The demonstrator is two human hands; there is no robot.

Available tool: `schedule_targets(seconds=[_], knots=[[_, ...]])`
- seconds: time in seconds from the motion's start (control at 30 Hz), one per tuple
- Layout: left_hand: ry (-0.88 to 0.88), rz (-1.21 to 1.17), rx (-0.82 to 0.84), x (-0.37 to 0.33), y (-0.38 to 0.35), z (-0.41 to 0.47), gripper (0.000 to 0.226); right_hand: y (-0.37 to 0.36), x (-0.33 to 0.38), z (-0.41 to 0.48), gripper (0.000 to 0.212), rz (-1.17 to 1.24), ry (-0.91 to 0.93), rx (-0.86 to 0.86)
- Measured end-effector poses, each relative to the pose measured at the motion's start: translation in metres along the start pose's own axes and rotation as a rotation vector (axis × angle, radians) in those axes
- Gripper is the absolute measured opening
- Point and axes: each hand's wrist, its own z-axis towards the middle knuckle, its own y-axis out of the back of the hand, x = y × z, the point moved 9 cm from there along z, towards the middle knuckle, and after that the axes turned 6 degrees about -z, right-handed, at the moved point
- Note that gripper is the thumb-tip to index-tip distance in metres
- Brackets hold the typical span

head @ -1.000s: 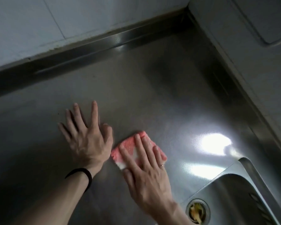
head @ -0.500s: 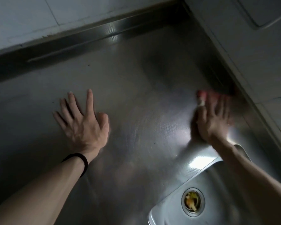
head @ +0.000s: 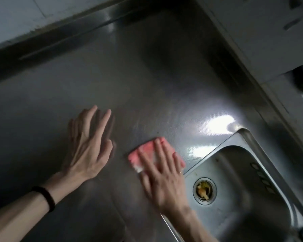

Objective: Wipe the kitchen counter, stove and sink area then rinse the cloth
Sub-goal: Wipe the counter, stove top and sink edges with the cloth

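A folded pink cloth [head: 148,149] lies flat on the stainless steel counter [head: 147,84], just left of the sink [head: 243,198]. My right hand [head: 163,173] presses down on the cloth with spread fingers and covers most of it. My left hand [head: 88,145] rests on the counter a little to the left of the cloth, fingers apart, holding nothing. A black band sits on my left wrist. The stove is out of view.
The sink's drain [head: 204,190] holds food scraps in its strainer. A raised steel backsplash [head: 63,37] runs along the back under white tiles. A tiled wall [head: 262,41] borders the counter on the right. Bright glare [head: 219,123] lies near the sink's corner.
My right hand swept the cloth from beside my left hand out to the right wall and has now come back toward the left, next to the sink. My left hand stayed planted.
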Motion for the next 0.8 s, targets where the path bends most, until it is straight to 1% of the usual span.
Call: schedule_targets(seconds=[0.1, 0.17, 0.23, 0.3, 0.37, 0.43, 0.5, 0.63, 0.7, 0.8], knots=[[0.001, 0.039, 0.066, -0.010, -0.021, -0.024, 0.074, 0.023, -0.101, 0.040, 0.062, -0.058, -0.210, -0.002], [-0.006, 0.110, 0.035, -0.011, -0.027, -0.028, 0.073, 0.034, -0.164, 0.063, 0.063, -0.054, -0.309, 0.023], [-0.020, 0.172, 0.010, -0.009, -0.030, -0.028, 0.074, 0.046, -0.215, 0.081, 0.058, -0.038, -0.368, -0.007], [-0.022, 0.203, 0.001, -0.007, -0.031, -0.028, 0.075, 0.052, -0.253, 0.093, 0.052, 0.010, -0.503, -0.029], [-0.019, 0.215, -0.006, -0.008, -0.033, -0.028, 0.077, 0.053, -0.264, 0.096, 0.061, 0.054, -0.646, -0.036], [-0.014, 0.217, -0.003, -0.008, -0.033, -0.027, 0.077, 0.052, -0.241, 0.090, 0.067, 0.055, -0.691, -0.067], [-0.008, 0.221, -0.001, -0.008, -0.032, -0.027, 0.076, 0.046, -0.191, 0.072, 0.068, 0.063, -0.643, -0.084], [-0.006, 0.215, -0.013, -0.009, -0.031, -0.027, 0.076, 0.015, -0.047, -0.008, 0.066, 0.098, -0.502, -0.110], [-0.007, 0.218, -0.016, -0.009, -0.031, -0.027, 0.076, -0.006, 0.024, -0.051, 0.068, 0.153, -0.466, -0.103], [-0.007, 0.220, -0.010, -0.007, -0.033, -0.027, 0.076, -0.024, 0.093, -0.088, 0.064, 0.144, -0.441, -0.054]])
